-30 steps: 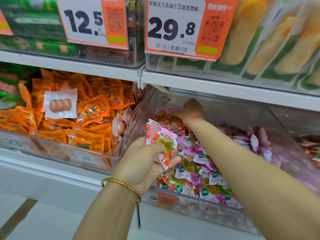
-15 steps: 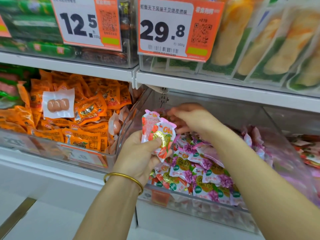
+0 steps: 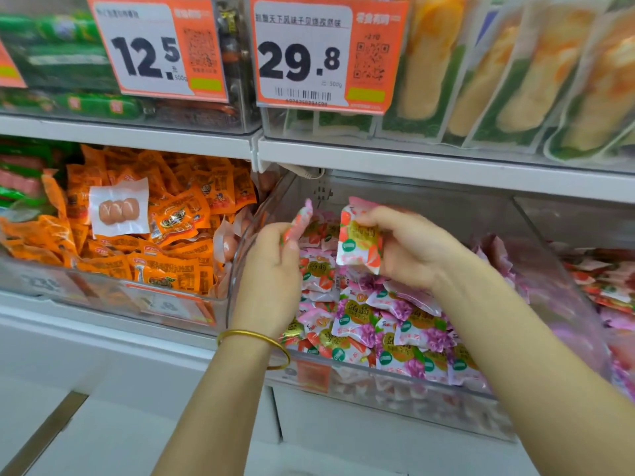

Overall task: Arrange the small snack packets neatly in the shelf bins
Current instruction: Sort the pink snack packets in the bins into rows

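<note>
A clear plastic shelf bin (image 3: 405,386) in the middle holds several small snack packets (image 3: 391,324), pink and white with strawberry or purple grape prints. My left hand (image 3: 271,269), with a gold bangle on the wrist, grips a strawberry packet (image 3: 298,221) seen edge-on over the bin's left side. My right hand (image 3: 412,249) pinches a second strawberry packet (image 3: 359,240) by its top, upright above the pile. The two held packets hang a little apart.
The bin on the left (image 3: 113,297) is full of orange packets (image 3: 178,235), with a white sausage pack (image 3: 118,207) on top. A bin with red and pink packets (image 3: 608,283) sits at the right. Price tags (image 3: 323,53) and a shelf edge (image 3: 412,163) hang just above.
My right hand has pulled back from the rear of the bin and now holds a strawberry packet. My left hand has turned its packet edge-on and lifted it slightly.
</note>
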A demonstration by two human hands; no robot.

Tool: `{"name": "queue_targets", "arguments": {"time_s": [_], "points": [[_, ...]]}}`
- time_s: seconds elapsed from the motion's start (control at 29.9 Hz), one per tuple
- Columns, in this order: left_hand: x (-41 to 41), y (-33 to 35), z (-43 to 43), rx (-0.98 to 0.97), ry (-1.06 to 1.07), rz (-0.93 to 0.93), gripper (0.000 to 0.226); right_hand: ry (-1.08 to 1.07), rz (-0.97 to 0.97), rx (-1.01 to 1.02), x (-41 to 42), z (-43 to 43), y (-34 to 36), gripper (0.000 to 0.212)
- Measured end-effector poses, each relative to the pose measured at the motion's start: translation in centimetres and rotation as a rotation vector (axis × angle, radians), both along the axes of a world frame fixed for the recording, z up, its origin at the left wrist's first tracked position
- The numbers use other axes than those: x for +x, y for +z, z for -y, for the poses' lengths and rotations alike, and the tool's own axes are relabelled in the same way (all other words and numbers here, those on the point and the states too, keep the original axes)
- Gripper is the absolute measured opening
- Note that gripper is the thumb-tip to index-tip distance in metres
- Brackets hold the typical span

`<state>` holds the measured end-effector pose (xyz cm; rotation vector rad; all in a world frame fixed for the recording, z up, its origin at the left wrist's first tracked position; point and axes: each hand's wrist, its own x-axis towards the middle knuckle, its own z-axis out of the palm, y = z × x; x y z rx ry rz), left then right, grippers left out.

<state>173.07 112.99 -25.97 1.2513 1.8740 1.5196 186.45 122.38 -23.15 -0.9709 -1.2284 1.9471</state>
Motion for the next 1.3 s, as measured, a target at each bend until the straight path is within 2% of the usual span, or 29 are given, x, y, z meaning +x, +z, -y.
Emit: {"name": "queue_targets", "arguments": {"time_s": [0.07, 0.1, 0.27, 0.4, 0.47, 0.53, 0.6, 0.67, 0.73, 0.87, 0.94, 1.04, 1.1, 1.2, 1.3], "points": [[0.3, -0.6, -0.1, -0.075, 0.020, -0.282, 0.024, 0.110, -0.051, -0.071, -0.7, 0.3, -0.1, 0.009], [0.6, -0.7, -0.1, -0.109, 0.023, -0.353, 0.029, 0.142, -0.034, -0.073, -1.1, 0.4, -0.3, 0.010], [-0.2, -0.7, 0.3, -0.222, -0.058, -0.468, 0.051, 0.031, 0.065, -0.073, -3.4, -0.4, -0.3, 0.010], [-0.5, -0.9, 0.1, -0.217, -0.070, -0.539, 0.055, 0.055, 0.179, -0.063, -4.7, -1.3, -0.3, 0.021], [-0.4, -0.8, -0.1, -0.205, -0.055, -0.561, 0.058, 0.010, 0.170, -0.025, -5.6, -1.5, -0.5, 0.022], [-0.4, -0.6, -0.1, -0.233, -0.056, -0.580, 0.062, -0.079, 0.267, 0.083, -6.5, -1.8, -1.3, 0.015], [-0.5, -0.8, 0.2, -0.283, -0.068, -0.612, 0.066, -0.066, 0.529, 0.293, -6.8, -1.5, -1.9, 0.009], [-0.5, -1.1, 0.5, -0.347, -0.091, -0.660, 0.063, -0.055, 0.693, 0.489, -6.3, -1.2, -1.9, 0.027], [-0.7, -1.3, 0.5, -0.407, -0.128, -0.703, 0.053, -0.044, 0.739, 0.528, -5.7, -1.6, -1.9, 0.031], [-0.8, -1.8, -0.3, -0.502, -0.269, -0.744, 0.043, -0.064, 0.813, 0.571, -4.8, -2.7, -1.6, 0.007], [-0.8, -2.1, -0.7, -0.560, -0.324, -0.770, 0.043, -0.060, 0.848, 0.567, -4.7, -3.0, -1.7, 0.012], [-1.1, -2.4, -1.1, -0.609, -0.295, -0.793, 0.044, -0.001, 0.868, 0.525, -5.1, -2.9, -2.4, 0.015], [-1.2, -2.4, -1.2, -0.610, -0.273, -0.788, 0.044, 0.045, 0.998, 0.631, -5.5, -2.6, -3.2, 0.017], [-1.2, -2.0, -0.8, -0.522, -0.257, -0.741, 0.047, -0.003, 1.195, 0.858, -5.6, -2.0, -3.7, 0.019], [-1.8, -0.7, 0.5, -0.321, -0.187, -0.639, 0.052, 0.023, 1.171, 0.931, -5.2, -1.5, -3.3, 0.027]]}}
